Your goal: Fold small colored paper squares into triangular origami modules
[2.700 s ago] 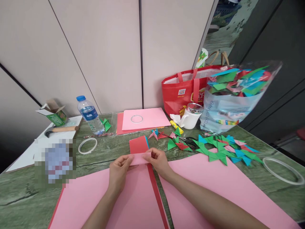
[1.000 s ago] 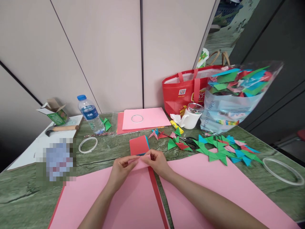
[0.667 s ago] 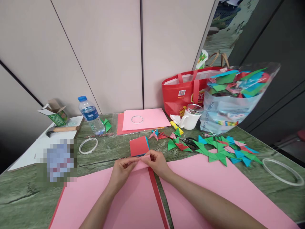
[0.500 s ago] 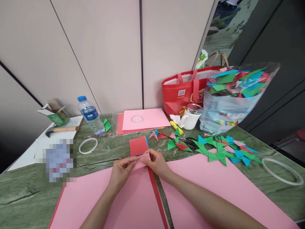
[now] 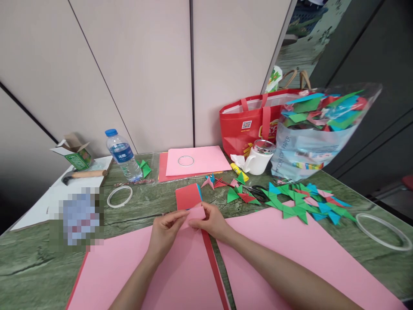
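Since half a second ago, the small pink paper piece (image 5: 196, 213) has lifted at its far edge and shows more of its face. Both forearms reach in from below, wrists low over the large pink sheet (image 5: 180, 275). Left hand (image 5: 164, 232) and right hand (image 5: 211, 221) pinch it between thumbs and fingertips, just before the red paper stack (image 5: 187, 196).

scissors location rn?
Head view: the scissors lie right of centre on the green table, among the folded paper pieces, in front of the white mug.
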`<state>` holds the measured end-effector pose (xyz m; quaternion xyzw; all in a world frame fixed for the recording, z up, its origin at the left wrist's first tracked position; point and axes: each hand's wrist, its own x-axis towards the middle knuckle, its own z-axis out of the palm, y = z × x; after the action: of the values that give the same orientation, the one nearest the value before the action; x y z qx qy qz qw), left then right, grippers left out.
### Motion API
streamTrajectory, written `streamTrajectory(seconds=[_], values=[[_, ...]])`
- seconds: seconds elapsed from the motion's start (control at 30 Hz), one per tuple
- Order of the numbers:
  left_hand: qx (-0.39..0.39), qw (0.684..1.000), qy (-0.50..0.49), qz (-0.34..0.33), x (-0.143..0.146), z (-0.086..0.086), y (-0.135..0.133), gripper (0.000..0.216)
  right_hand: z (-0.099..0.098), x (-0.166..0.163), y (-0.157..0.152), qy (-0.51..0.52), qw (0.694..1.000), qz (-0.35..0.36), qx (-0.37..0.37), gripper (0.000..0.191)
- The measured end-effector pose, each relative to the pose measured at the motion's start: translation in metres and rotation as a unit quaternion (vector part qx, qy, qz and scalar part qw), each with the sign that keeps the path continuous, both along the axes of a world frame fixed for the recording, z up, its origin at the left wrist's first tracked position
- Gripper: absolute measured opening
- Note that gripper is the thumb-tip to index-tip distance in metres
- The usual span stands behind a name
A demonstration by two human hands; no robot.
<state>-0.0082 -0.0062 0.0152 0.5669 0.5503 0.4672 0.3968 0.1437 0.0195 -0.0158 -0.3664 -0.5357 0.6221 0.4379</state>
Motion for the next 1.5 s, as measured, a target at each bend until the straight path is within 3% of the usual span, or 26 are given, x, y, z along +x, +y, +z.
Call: streamTrajectory(seconds=[0.87, 1.17, 1.5], values=[[-0.025, 0.999, -0.005, 0.044, -0.0077, -0.0001, 0.0066, 0.016, -0.0073, -0.0017, 0.0054, 0.077, 0.994, -0.056, -0.061, 0.032], [-0.032, 0.999, 0.036, 0.006, -0.0081, 0.0002, 0.0073, 0.017, -0.0073, -0.0017, 0.0055, 0.07, 0.995, -0.064, -0.017, 0.026], [-0.049, 0.998, 0.039, -0.015, -0.008, -0.0027, 0.008, 0.017, -0.0079, -0.0035, -0.0019, -0.027, 0.992, -0.026, 0.124, 0.011]])
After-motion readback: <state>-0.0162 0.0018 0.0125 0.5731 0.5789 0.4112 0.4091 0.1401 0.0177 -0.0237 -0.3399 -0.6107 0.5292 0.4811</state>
